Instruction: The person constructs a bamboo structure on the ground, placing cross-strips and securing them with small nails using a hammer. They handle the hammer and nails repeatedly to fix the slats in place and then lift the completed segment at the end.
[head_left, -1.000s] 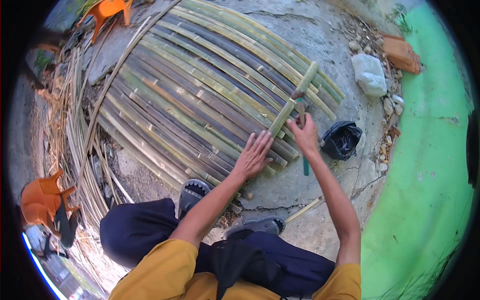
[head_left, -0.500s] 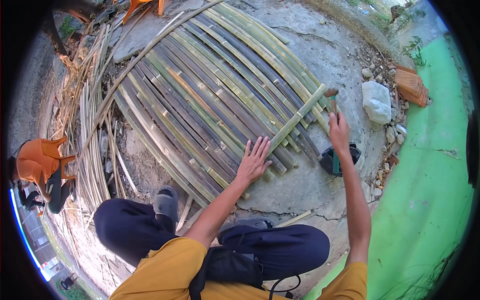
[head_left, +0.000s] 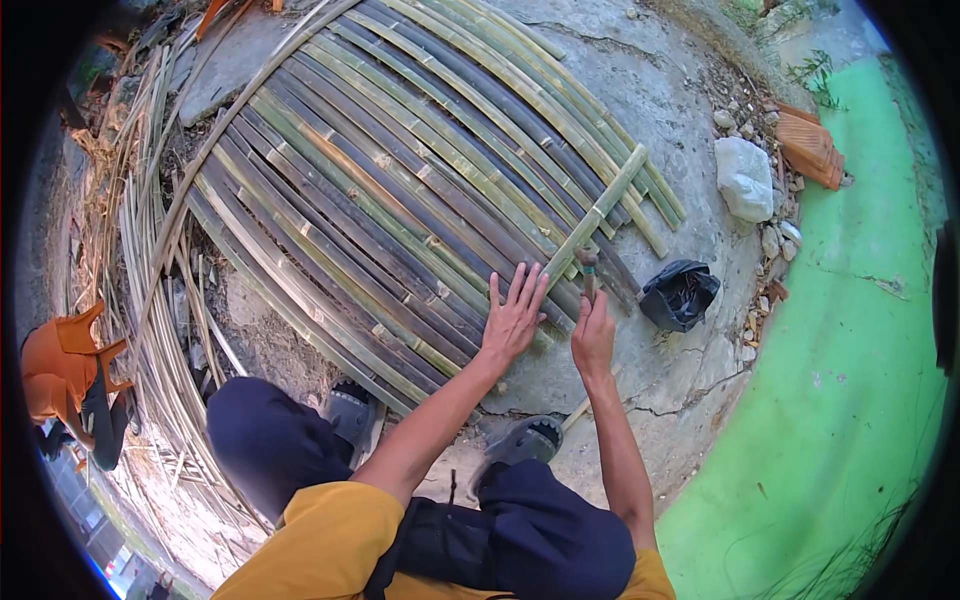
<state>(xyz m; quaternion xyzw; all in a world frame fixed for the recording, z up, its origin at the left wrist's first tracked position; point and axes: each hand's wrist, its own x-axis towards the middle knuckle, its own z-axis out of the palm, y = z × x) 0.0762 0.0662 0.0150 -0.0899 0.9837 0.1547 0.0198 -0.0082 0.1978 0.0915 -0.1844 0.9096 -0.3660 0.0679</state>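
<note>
My left hand (head_left: pixel 514 318) lies flat with fingers spread on the near ends of long split bamboo slats (head_left: pixel 400 210). Its fingertips are at the near end of a bamboo crosspiece (head_left: pixel 598 215), which lies across the slats at their right end. In my right hand (head_left: pixel 593 338) is a hammer (head_left: pixel 588 262), gripped by the handle. The hammer's head is just to the right of the crosspiece, over the slat ends; whether it touches anything I cannot tell.
A black plastic bag (head_left: pixel 680 295) sits open on the concrete at the right. Beyond it are a white bundle (head_left: pixel 744 180), orange-brown blocks (head_left: pixel 808 150) and rubble beside a green strip (head_left: pixel 820 360). Thin bamboo strips (head_left: pixel 150 260) lie at the left, near a person in orange (head_left: pixel 55 375).
My right hand has brought the hammer left and nearer, from the crosspiece's far end toward my left hand. My left hand stays spread on the bamboo. The view has shifted slightly.
</note>
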